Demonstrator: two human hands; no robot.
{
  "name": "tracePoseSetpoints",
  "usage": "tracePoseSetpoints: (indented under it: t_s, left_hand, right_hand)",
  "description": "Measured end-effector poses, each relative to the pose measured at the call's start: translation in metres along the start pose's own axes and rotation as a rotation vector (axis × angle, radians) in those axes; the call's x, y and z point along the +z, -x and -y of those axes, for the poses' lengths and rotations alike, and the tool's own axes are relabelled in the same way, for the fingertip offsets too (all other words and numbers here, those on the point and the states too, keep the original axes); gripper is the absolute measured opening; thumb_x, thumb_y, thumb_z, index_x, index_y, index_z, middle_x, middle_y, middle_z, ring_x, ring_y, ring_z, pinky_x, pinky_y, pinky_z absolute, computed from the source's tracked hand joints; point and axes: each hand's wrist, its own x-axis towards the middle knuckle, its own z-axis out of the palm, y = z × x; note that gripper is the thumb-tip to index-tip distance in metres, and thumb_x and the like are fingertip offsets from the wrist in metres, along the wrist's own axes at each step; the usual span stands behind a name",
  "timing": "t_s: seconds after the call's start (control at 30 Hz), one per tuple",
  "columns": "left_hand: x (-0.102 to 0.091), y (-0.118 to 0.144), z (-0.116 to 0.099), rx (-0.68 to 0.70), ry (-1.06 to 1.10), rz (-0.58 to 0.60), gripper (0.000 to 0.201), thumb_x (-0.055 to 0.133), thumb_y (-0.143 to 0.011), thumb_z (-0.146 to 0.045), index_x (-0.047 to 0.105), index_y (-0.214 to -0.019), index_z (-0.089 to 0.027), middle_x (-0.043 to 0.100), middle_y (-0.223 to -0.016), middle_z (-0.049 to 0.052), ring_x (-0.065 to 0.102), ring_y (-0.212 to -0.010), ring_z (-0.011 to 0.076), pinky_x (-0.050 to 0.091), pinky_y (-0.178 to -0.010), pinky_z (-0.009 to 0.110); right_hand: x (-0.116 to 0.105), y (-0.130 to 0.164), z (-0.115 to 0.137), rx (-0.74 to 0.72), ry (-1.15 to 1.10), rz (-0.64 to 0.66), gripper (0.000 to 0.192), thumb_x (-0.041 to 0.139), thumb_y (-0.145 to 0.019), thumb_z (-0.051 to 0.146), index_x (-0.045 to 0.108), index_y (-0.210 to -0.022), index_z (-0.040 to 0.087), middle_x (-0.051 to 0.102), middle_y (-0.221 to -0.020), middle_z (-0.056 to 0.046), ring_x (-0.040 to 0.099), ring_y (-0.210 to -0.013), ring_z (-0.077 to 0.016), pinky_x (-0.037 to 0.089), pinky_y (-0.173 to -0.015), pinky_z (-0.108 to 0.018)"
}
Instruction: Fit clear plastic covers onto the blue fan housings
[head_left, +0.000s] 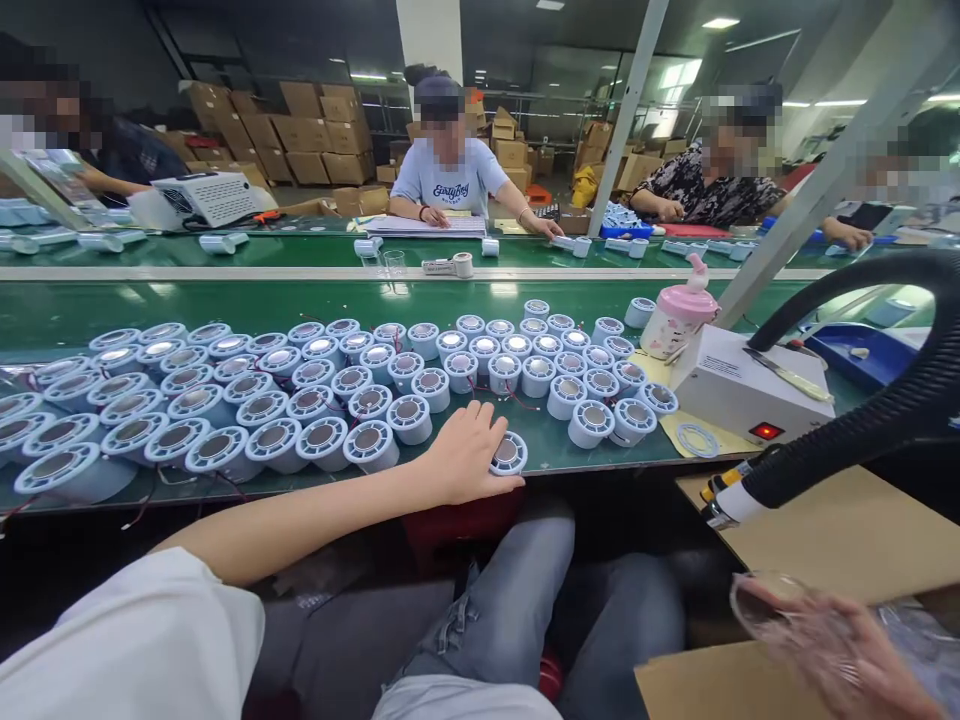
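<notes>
At the front edge of the bench, my left hand (469,455) has its fingers around a light-blue round housing (510,455) with a slotted rim and a grey disc on top. Many similar light-blue housings (274,440) stand in rows left of the hand and beyond it, some with thin red and dark wires. Low on the right, my right hand (862,640) is blurred by motion. It grips a clear plastic cup-like piece (780,610) above an open cardboard box, its rim facing left.
A white box device (750,385) with a lit red switch and a black flexible hose (847,370) stand on the right. Near them are a pink cup (679,315) and a blue tray (870,350). Co-workers (450,170) sit across the green conveyor (300,292). A cardboard box (705,685) lies below.
</notes>
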Motion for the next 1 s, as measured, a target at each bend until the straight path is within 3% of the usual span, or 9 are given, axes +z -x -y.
tracePoseSetpoints:
  t_s: [0.13, 0.23, 0.4, 0.47, 0.53, 0.6, 0.8, 0.87, 1.0]
  left_hand:
    - [0.004, -0.004, -0.012, -0.182, 0.313, 0.09, 0.059, 0.063, -0.069, -0.06, 0.054, -0.098, -0.009, 0.057, -0.1, 0.022, 0.05, -0.101, 0.0419, 0.038, -0.087, 0.053]
    - [0.0, -0.003, -0.016, -0.138, 0.508, 0.155, 0.046, 0.054, -0.078, -0.05, 0.05, -0.106, -0.013, 0.061, -0.1, 0.015, 0.059, -0.091, 0.0314, 0.047, -0.078, 0.044]
    - [0.016, 0.002, -0.029, -0.08, 1.201, 0.504, 0.047, 0.023, -0.088, -0.049, 0.047, -0.11, -0.015, 0.063, -0.087, 0.009, 0.063, -0.068, 0.0175, 0.05, -0.051, 0.026]
    - [0.027, 0.003, -0.038, -0.204, 1.543, 0.7, 0.051, 0.027, -0.086, -0.056, 0.051, -0.104, -0.015, 0.061, -0.077, 0.006, 0.058, -0.056, 0.0151, 0.044, -0.04, 0.023]
    - [0.034, 0.004, -0.047, -0.266, 1.594, 0.796, 0.046, 0.041, -0.083, -0.056, 0.055, -0.099, -0.015, 0.058, -0.072, 0.003, 0.051, -0.049, 0.0117, 0.038, -0.034, 0.019]
    - [0.035, 0.005, -0.055, -0.146, 1.424, 0.753, 0.035, 0.052, -0.083, -0.047, 0.06, -0.096, -0.016, 0.057, -0.076, 0.002, 0.05, -0.053, 0.0104, 0.038, -0.038, 0.019]
    - [0.023, 0.013, -0.063, 0.245, 0.944, 0.191, 0.025, 0.065, -0.081, -0.036, 0.067, -0.099, -0.019, 0.058, -0.098, 0.005, 0.056, -0.092, 0.0172, 0.044, -0.085, 0.029]
    - [0.027, 0.015, -0.063, 0.243, 0.969, 0.14, 0.04, 0.074, -0.071, -0.041, 0.066, -0.104, -0.02, 0.057, -0.097, 0.005, 0.055, -0.09, 0.0181, 0.045, -0.083, 0.03]
    - [0.045, 0.016, -0.06, 0.29, 1.021, 0.111, 0.064, 0.084, -0.054, -0.046, 0.066, -0.11, -0.022, 0.053, -0.101, 0.007, 0.054, -0.095, 0.0217, 0.047, -0.084, 0.034]
  right_hand:
    - [0.066, 0.007, 0.011, 0.033, -0.002, 0.356, 0.043, 0.067, -0.057, 0.066, 0.057, -0.074, 0.027, 0.068, -0.107, -0.013, 0.064, -0.096, -0.0345, 0.05, -0.084, -0.051]
    - [0.107, 0.019, 0.024, -0.038, 0.076, 0.456, 0.037, 0.058, -0.073, 0.061, 0.057, -0.075, 0.024, 0.065, -0.109, -0.011, 0.062, -0.096, -0.0298, 0.051, -0.082, -0.044]
    - [0.151, 0.031, 0.036, -0.413, 0.554, 0.39, 0.03, 0.054, -0.086, 0.036, 0.059, -0.114, 0.026, 0.053, -0.121, -0.011, 0.058, -0.106, -0.0261, 0.051, -0.089, -0.04]
    - [0.163, 0.03, 0.037, -0.62, 0.8, 0.296, 0.043, 0.055, -0.084, 0.024, 0.054, -0.126, 0.029, 0.044, -0.127, -0.011, 0.054, -0.113, -0.0276, 0.05, -0.093, -0.043]
    - [0.172, 0.026, 0.038, -0.752, 1.005, 0.206, 0.053, 0.053, -0.082, 0.016, 0.05, -0.132, 0.032, 0.041, -0.129, -0.012, 0.051, -0.115, -0.0297, 0.052, -0.089, -0.045]
    - [0.176, 0.022, 0.038, -0.784, 1.144, 0.145, 0.056, 0.053, -0.079, 0.012, 0.051, -0.132, 0.031, 0.04, -0.131, -0.013, 0.052, -0.114, -0.0316, 0.054, -0.083, -0.046]
    - [0.174, 0.024, 0.05, -0.527, 1.021, 0.318, 0.018, 0.066, -0.071, 0.01, 0.063, -0.084, 0.022, 0.047, -0.128, -0.009, 0.054, -0.108, -0.0282, 0.051, -0.088, -0.044]
    - [0.173, 0.029, 0.056, -0.437, 0.814, 0.346, 0.006, 0.065, -0.078, 0.022, 0.06, -0.076, 0.02, 0.051, -0.119, -0.009, 0.057, -0.104, -0.0247, 0.051, -0.086, -0.038]
    - [0.172, 0.033, 0.059, -0.342, 0.534, 0.266, 0.028, 0.053, -0.089, 0.033, 0.061, -0.066, 0.018, 0.056, -0.101, -0.008, 0.058, -0.094, -0.0212, 0.051, -0.071, -0.029]
